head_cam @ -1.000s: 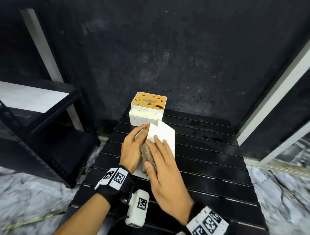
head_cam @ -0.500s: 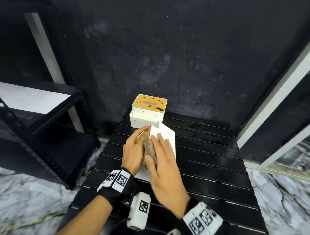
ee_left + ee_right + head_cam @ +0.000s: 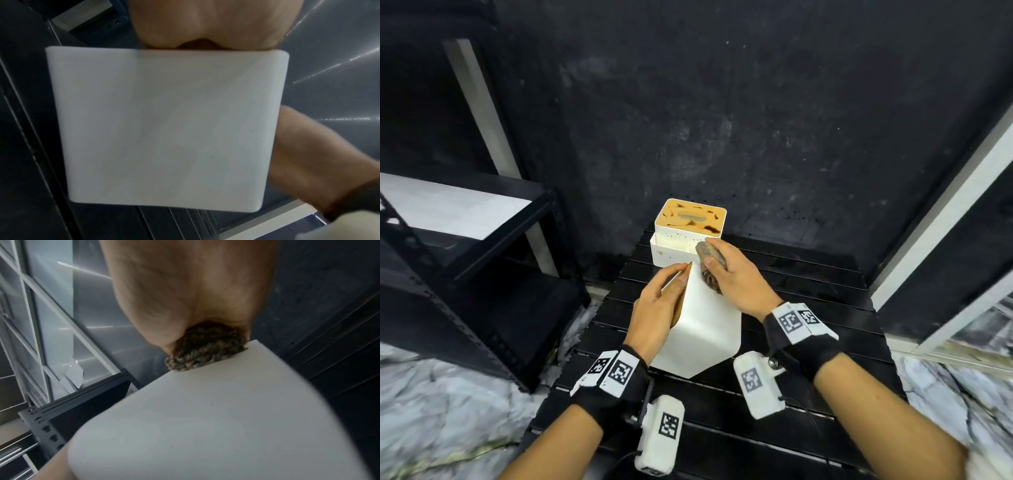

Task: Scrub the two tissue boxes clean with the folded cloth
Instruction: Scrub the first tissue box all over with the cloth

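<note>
The near white tissue box [image 3: 705, 329] stands tilted on the black slatted table [image 3: 808, 342]. My left hand [image 3: 664, 298] grips its left side, where a tan lid edge shows under the fingers. In the left wrist view a plain white face of the box [image 3: 164, 129] fills the frame below the palm. My right hand [image 3: 736, 277] clutches the brown folded cloth [image 3: 710, 260] and presses it on the box's far upper edge. The right wrist view shows the cloth [image 3: 205, 347] against the box corner [image 3: 205, 426]. Just behind stands the far tissue box [image 3: 690, 219], its orange top stained dark brown.
A black metal shelf rack [image 3: 465, 240] stands left of the table, close to its edge. A dark wall rises right behind the far box. A white frame [image 3: 945, 205] slants along the right. Marble floor shows on both sides of the table.
My right hand has carried the cloth from beside the left hand up and right to the box's far upper edge, close to the far box. The left hand keeps its hold.
</note>
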Motion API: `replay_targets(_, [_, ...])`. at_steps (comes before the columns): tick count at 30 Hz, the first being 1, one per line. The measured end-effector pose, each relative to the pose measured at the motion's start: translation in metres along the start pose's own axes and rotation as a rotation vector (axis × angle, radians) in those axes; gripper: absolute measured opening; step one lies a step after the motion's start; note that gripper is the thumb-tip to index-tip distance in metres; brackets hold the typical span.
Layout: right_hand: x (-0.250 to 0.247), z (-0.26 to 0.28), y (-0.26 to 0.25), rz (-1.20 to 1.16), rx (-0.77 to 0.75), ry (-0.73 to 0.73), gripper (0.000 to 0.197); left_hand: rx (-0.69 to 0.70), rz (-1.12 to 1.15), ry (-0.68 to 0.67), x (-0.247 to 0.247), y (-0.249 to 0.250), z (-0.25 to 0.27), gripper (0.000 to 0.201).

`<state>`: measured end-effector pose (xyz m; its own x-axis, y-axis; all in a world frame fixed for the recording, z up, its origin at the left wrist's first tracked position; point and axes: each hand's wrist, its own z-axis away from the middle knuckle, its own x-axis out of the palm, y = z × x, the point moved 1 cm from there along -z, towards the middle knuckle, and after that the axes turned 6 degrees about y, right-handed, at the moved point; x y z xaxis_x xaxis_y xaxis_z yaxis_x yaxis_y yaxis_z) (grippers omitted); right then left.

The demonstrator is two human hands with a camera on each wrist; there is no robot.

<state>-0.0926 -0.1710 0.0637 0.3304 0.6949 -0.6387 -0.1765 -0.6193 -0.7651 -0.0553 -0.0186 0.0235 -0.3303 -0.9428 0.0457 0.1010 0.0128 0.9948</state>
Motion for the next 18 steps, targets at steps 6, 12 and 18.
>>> replay_targets(6, [-0.004, 0.006, 0.011, -0.181, 0.085, 0.121, 0.047, -0.25, -0.011, -0.109, -0.005, 0.019, -0.011, 0.022])
replay_targets(12, [-0.003, 0.025, 0.01, -0.144, -0.03, 0.207, 0.044, -0.327, 0.041, -0.099, -0.002, 0.035, -0.008, 0.028])
replay_targets(18, [-0.005, 0.055, 0.001, -0.12, -0.256, 0.355, 0.044, -0.326, -0.006, -0.04, 0.004, 0.036, -0.018, 0.031])
